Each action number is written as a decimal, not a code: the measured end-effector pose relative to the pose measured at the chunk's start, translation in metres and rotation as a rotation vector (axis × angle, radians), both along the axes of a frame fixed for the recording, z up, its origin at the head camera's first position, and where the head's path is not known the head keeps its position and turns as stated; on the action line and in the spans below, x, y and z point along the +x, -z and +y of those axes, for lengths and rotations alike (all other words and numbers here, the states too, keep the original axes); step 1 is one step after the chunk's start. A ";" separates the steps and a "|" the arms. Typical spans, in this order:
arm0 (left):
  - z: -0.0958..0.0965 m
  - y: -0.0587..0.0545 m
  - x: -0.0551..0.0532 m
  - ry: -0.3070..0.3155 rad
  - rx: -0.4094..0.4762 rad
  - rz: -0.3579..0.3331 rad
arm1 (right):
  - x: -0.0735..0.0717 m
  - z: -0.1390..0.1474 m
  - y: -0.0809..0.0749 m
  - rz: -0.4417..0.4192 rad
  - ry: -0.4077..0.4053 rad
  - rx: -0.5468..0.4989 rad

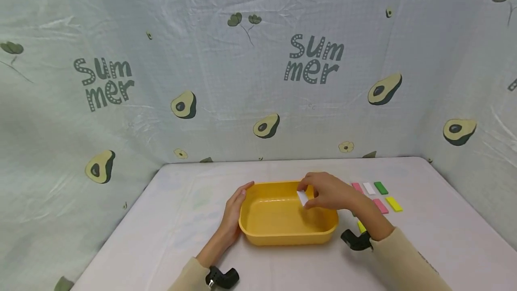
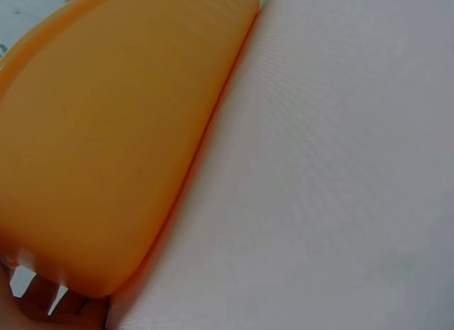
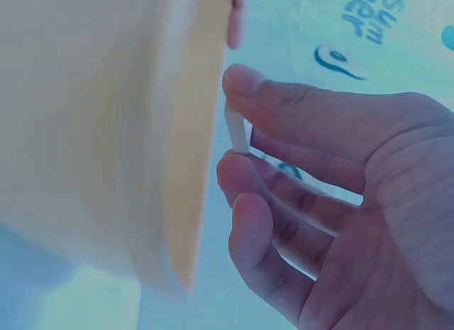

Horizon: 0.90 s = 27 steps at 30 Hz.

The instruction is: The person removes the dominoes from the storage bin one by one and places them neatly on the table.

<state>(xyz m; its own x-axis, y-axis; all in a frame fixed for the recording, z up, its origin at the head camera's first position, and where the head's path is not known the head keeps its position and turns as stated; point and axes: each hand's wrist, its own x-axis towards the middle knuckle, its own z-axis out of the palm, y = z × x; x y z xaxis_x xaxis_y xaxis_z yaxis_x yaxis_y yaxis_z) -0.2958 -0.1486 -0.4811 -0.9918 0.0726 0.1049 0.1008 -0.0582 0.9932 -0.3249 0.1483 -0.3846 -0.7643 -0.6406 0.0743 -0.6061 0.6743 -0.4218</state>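
Note:
My right hand (image 1: 329, 192) pinches a small flat white block (image 1: 302, 198) between thumb and fingertips, tilted above the yellow plastic tub (image 1: 288, 240). In the right wrist view the white block (image 3: 237, 128) shows edge-on between the fingertips, beside the tub's rim. My left hand (image 1: 232, 214) rests along the outside of the tub's left wall, its fingers stretched toward the far corner. The left wrist view shows the tub's outer wall (image 2: 128, 131) close up, with part of the left hand (image 2: 50, 309) at its corner. No blocks show inside the tub.
Right of the tub, partly behind the right forearm, lie several flat blocks: a green one (image 1: 381, 187), a white one (image 1: 369, 188), pink ones (image 1: 380, 206) and yellow ones (image 1: 394, 204). A pale cloth covers the table (image 1: 181, 219). A printed curtain (image 1: 226, 80) hangs behind.

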 end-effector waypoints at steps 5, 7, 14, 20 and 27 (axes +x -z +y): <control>0.002 0.001 0.001 -0.009 -0.010 -0.002 | 0.005 0.026 -0.009 -0.025 0.008 -0.034; 0.003 0.001 0.001 -0.016 -0.008 -0.004 | 0.007 0.038 -0.013 -0.032 0.013 -0.040; 0.004 -0.002 0.000 -0.033 -0.025 0.005 | 0.008 0.084 -0.021 -0.031 0.070 -0.048; 0.004 -0.005 -0.002 -0.035 -0.012 0.005 | 0.009 0.120 -0.016 -0.045 0.152 -0.030; 0.007 -0.005 -0.001 -0.045 -0.006 -0.024 | 0.007 0.160 0.000 -0.123 0.228 -0.029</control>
<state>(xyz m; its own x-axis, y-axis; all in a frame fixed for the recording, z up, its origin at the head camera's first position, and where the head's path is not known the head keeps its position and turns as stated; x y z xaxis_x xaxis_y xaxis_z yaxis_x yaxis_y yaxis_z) -0.2970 -0.1418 -0.4759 -0.9963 0.0290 0.0804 0.0790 -0.0481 0.9957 -0.3179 0.3080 -0.3841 -0.8931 -0.4497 -0.0119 -0.3831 0.7740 -0.5041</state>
